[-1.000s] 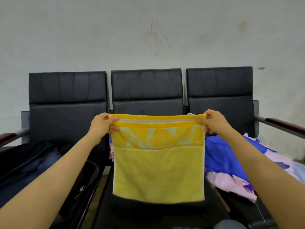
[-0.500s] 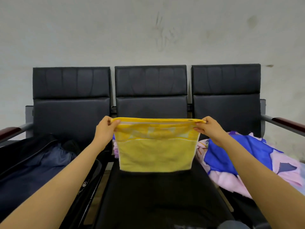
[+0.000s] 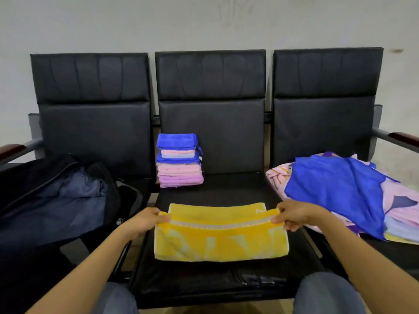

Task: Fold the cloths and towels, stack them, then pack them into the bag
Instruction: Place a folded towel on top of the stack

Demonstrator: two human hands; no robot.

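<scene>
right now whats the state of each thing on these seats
yellow towel, folded double on the middle seat
left hand, pinches towel's left corner
right hand, pinches towel's right corner
cloth stack, folded, upright
bag, open
cloth pile, unfolded, heaped

3 black seats (image 3: 210,87), grey wall (image 3: 204,21)
</scene>
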